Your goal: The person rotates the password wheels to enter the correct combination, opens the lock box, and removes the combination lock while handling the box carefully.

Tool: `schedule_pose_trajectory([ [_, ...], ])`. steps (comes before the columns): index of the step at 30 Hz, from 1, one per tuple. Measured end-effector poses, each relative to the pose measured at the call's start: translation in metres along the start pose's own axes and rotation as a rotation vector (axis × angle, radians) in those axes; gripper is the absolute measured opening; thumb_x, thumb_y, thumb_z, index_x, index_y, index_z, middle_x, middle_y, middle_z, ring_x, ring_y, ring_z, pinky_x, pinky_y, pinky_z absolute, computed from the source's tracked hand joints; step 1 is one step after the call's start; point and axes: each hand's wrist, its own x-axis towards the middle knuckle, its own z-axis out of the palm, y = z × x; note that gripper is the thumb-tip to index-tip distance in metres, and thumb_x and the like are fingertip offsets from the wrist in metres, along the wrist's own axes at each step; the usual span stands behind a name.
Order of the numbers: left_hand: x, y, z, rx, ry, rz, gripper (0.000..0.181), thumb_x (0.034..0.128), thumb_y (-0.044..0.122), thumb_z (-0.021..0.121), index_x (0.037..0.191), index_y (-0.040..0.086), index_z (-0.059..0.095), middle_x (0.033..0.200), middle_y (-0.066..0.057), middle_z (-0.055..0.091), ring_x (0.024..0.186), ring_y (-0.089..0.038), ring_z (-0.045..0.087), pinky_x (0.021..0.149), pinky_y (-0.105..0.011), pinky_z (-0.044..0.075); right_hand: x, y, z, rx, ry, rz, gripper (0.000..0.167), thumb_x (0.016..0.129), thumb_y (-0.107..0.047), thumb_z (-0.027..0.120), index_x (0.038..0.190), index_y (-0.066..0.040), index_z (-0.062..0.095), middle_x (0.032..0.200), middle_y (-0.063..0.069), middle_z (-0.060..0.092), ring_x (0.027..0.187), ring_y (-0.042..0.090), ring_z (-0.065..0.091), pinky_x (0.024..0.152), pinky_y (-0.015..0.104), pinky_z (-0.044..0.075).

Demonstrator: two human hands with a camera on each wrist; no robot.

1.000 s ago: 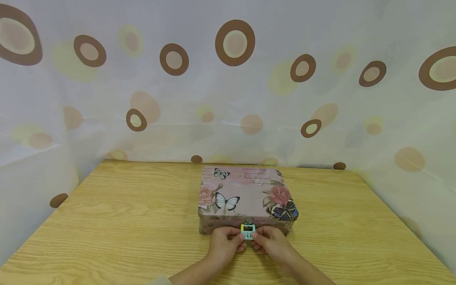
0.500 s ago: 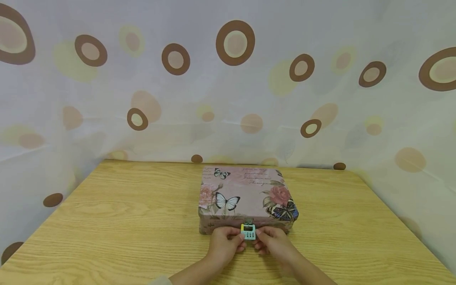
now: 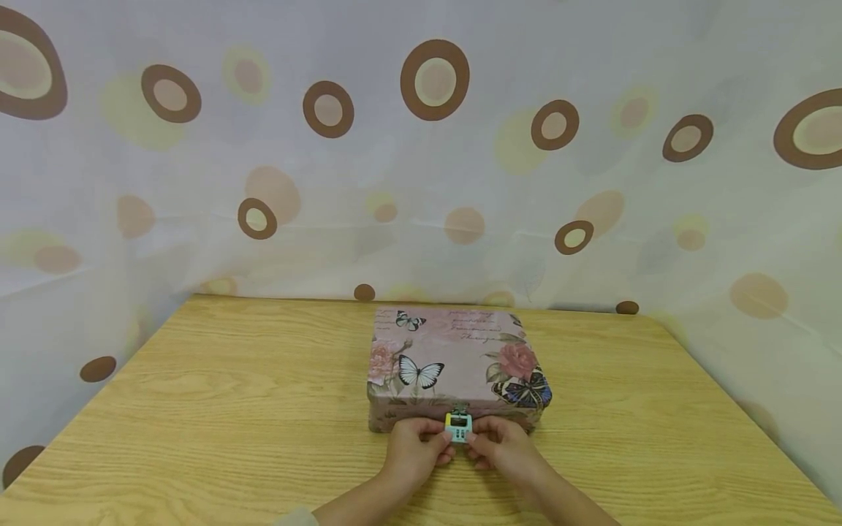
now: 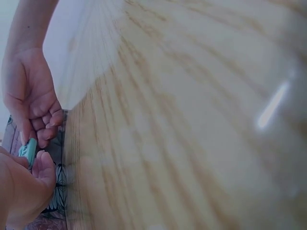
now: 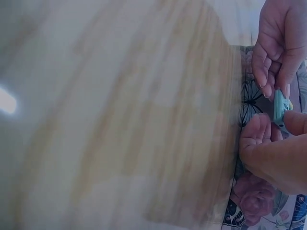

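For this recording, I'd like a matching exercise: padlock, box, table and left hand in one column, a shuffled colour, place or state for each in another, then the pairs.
Column one:
1. padlock
2. box
3. table
4. left hand

Column two:
A. wood-grained, under the box
B. pinching one side of the padlock
C. pale blue-green with some yellow
D. pink and floral, closed

Pairs: 1-C, 2-D, 3-A, 4-B

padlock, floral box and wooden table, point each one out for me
padlock [image 3: 459,433]: head view, front of its body, at the dials
floral box [image 3: 457,365]: head view, middle of its lid
wooden table [image 3: 230,394]: head view, bare wood of its top
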Motion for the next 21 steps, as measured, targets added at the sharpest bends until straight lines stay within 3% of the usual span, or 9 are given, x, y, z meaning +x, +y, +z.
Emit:
schedule_pose_trajectory([
  [21, -0.0022, 0.0028, -0.0001, 0.007, -0.007, -0.003, 0.014, 0.0858, -0.006, 0.058, 0.094, -0.017, 0.061, 0.074, -0.018, 0.066, 0.064, -0.010, 0.063, 0.061, -0.026, 0.060, 0.0006, -0.0019, 0.0043, -0.043, 0.012, -0.002, 0.023, 0.095, -0.010, 0.048, 0.099, 0.012, 0.054, 0.083, 0.007, 0.060, 0.072, 0.012, 0.054, 0.065, 0.028, 0.054],
])
